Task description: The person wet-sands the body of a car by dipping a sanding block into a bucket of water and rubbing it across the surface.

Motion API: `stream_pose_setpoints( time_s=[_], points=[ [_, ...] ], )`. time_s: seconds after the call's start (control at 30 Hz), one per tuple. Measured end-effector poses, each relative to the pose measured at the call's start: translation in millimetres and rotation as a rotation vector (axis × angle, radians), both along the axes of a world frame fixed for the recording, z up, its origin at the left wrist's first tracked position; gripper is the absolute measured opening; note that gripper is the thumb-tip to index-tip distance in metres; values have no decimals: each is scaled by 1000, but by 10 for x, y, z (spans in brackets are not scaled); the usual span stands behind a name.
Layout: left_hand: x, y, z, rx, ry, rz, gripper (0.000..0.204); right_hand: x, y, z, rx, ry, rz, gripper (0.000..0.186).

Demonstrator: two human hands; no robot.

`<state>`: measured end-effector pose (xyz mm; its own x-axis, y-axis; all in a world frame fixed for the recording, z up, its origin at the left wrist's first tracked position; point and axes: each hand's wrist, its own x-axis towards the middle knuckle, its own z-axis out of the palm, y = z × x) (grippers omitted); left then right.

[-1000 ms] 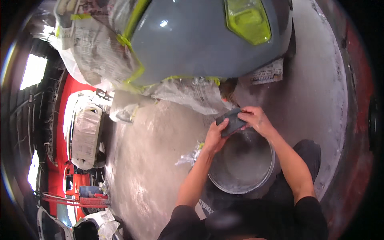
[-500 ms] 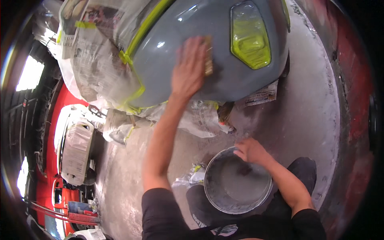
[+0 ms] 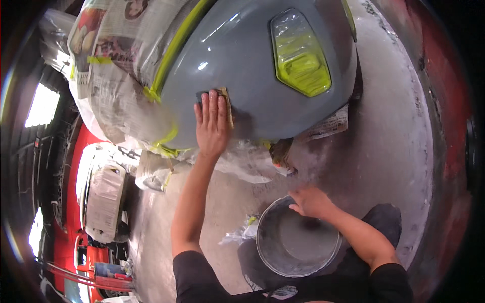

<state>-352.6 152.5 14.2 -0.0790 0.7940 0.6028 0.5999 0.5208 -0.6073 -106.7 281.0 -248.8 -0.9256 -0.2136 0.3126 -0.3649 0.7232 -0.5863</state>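
Observation:
My left hand (image 3: 212, 123) lies flat on a wet, shiny grey-primed car panel (image 3: 242, 65), fingers pointing away from me. Under the palm it presses a folded piece of sandpaper (image 3: 228, 107); a tan edge shows on the right and a dark corner past the fingertips. Set in the panel is a lamp (image 3: 303, 55) covered with clear film and yellow-green tape. Lower right, my right hand (image 3: 314, 202) is closed over the far rim of a dark bucket (image 3: 260, 237), thumb on the inside. Cloudy grey water (image 3: 308, 235) fills part of the bucket.
Newspaper masking (image 3: 116, 91) and yellow-green tape (image 3: 177, 45) border the panel on the left. A crumpled plastic bag (image 3: 240, 235) lies on the floor beside the bucket. A red wall (image 3: 449, 151) rises on the right. Red vehicle parts and a masked panel (image 3: 103, 202) stand at left.
My left hand has slid down and left across the grey panel with the sandpaper beneath it. My right hand stays at the bucket rim. The whole view has shifted slightly.

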Motion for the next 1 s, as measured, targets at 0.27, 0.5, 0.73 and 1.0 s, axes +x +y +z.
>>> stream_pose_setpoints(
  time_s=[0.27,0.5,0.73,1.0],
  points=[
    [91,826,479,-90,-27,-193,65,-31,52,1,-27,-45,13,49],
    [60,594,351,47,-43,-90,76,-9,6,64,-47,50,7,38],
    [-285,-420,190,185,-14,66,69,-7,37,78,25,19,5,41],
    [-108,536,629,212,28,-158,62,5,8,187,33,19,27,39]
  ],
)
